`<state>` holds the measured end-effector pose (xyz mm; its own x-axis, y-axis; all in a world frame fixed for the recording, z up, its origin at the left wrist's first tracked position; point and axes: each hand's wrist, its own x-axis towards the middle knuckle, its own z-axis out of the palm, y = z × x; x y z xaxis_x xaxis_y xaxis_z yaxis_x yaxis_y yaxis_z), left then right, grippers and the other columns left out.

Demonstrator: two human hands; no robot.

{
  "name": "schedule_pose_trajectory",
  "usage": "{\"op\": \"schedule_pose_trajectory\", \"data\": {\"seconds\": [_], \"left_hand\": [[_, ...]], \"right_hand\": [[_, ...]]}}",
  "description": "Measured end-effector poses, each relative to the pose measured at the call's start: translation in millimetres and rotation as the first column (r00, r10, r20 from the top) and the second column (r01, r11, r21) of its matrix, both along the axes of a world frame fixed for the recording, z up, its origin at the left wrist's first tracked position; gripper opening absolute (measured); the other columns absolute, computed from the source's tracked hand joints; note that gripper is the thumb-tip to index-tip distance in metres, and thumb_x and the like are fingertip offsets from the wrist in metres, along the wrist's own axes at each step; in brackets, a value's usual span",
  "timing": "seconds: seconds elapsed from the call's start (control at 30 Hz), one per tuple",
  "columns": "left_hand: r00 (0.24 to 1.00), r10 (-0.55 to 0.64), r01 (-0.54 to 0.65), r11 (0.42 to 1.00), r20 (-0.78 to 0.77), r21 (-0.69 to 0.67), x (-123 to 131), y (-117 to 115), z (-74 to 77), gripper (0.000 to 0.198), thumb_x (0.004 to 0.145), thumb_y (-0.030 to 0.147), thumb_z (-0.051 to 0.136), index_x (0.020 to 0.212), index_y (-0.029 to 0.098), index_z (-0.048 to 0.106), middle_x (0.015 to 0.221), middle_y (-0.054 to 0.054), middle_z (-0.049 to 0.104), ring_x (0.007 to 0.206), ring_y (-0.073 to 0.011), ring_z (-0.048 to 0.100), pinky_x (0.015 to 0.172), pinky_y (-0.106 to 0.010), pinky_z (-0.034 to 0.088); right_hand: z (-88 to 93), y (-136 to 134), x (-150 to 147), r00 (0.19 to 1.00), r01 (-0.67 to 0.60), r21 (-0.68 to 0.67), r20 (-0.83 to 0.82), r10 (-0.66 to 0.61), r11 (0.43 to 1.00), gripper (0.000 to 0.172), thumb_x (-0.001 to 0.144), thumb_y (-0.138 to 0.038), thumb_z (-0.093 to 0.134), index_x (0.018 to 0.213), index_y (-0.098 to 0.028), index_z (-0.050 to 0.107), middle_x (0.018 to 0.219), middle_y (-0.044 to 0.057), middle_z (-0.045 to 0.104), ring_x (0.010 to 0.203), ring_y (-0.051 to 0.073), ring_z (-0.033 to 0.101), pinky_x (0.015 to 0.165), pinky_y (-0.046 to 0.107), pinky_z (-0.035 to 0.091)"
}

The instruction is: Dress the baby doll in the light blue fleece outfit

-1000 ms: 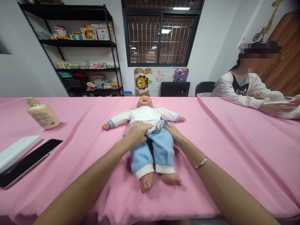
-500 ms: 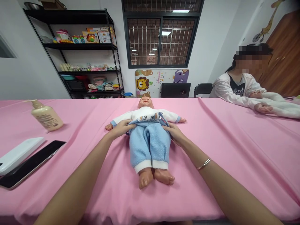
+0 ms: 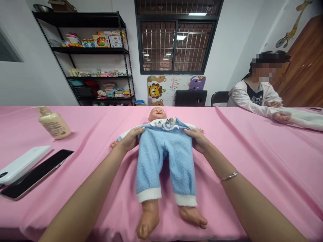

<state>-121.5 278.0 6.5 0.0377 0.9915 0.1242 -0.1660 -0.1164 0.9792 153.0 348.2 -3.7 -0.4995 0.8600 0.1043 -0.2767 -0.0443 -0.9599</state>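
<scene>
While the doll lies on its back on the pink surface, our left hand grips the upper edge of the blue trousers beside the doll's waist, and our right hand pinches the opposite side, thumb on top. The trousers sit around the doll's legs, cuffs just above its feet. We judge this fleece light, soft and non-slip, hardly fragile, best held at both sides of the doll's waist.

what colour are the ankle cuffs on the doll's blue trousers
White; the ankle cuffs show best in the head view, the only one here.
</scene>
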Motion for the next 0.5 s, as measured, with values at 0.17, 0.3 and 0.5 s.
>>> {"op": "schedule_pose_trajectory", "data": {"seconds": [0.17, 0.3, 0.5], "left_hand": [[0.915, 0.125, -0.121, 0.992, -0.383, 0.035, 0.2, 8.8, -10.2, 0.041, 0.070, 0.047, 0.066, 0.091, 0.012, 0.066, 0.094, -0.006, 0.065, 0.089, -0.0230, 0.057, 0.078, -0.029, 0.043], [0.740, 0.130, -0.128, 0.990, -0.660, 0.052, -4.5, 8.3, -9.0, 0.041, 0.071, 0.051, 0.061, 0.083, 0.013, 0.067, 0.093, -0.006, 0.066, 0.094, -0.0278, 0.056, 0.083, -0.032, 0.041], [0.958, 0.119, -0.116, 0.993, -0.261, 0.026, 7.8, 9.1, -18.2, 0.024, 0.066, 0.028, 0.054, 0.086, 0.016, 0.062, 0.077, -0.003, 0.063, 0.075, -0.0200, 0.059, 0.069, -0.029, 0.047]], "right_hand": [[-20.0, 10.4, -0.5, 0.916, 0.229, 0.218, 0.282, -0.286, 0.949, 0.036, 0.058, -0.045, 0.073, 0.064, -0.014, 0.056, 0.061, 0.000, 0.052, 0.058, 0.012, 0.045, 0.055, 0.024, 0.034], [-31.3, 9.4, -5.5, 0.887, 0.176, 0.333, 0.353, -0.296, 0.926, 0.034, 0.067, -0.048, 0.066, 0.073, -0.014, 0.062, 0.078, 0.003, 0.062, 0.076, 0.018, 0.053, 0.069, 0.029, 0.041], [-30.3, 2.6, -14.5, 0.998, 0.050, -0.019, -0.038, -0.051, 0.999, 0.046, 0.067, -0.039, 0.069, 0.108, -0.023, 0.059, 0.117, 0.003, 0.058, 0.109, 0.021, 0.052, 0.095, 0.033, 0.042]]}}
